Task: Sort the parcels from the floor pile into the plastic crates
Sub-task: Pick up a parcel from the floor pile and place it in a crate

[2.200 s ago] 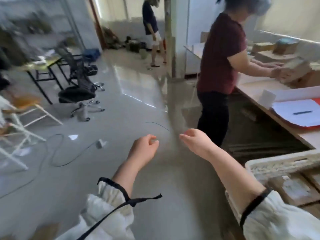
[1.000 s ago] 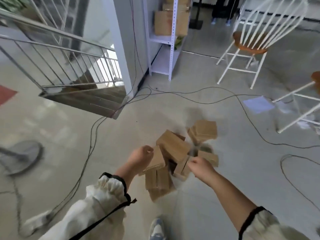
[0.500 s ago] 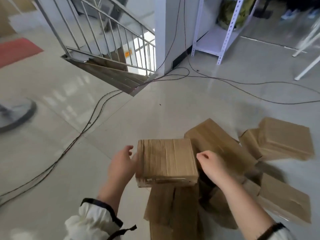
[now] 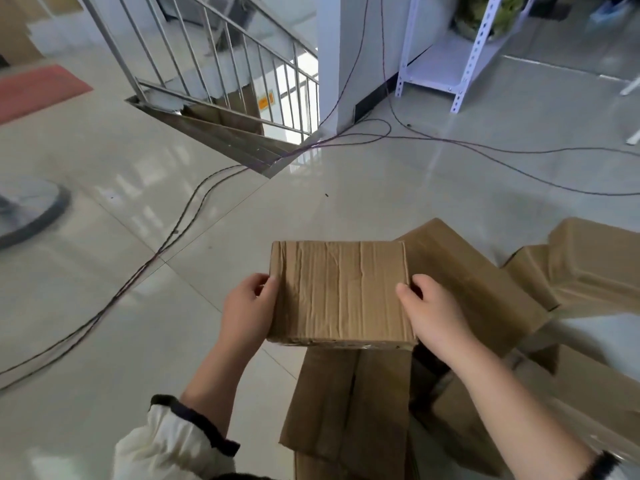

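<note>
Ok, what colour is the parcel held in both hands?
Plain brown cardboard parcel, creased, with clear tape strips; the head view shows it.

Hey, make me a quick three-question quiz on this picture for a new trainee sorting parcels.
1. True or false: the left hand and the right hand both grip the taped parcel.
2. Where do the other parcels lie? A) on a table B) on the floor C) in a crate
3. Fill in: dark ____ run across the floor from the stair railing.
Key: 1 true; 2 B; 3 cables.
</note>
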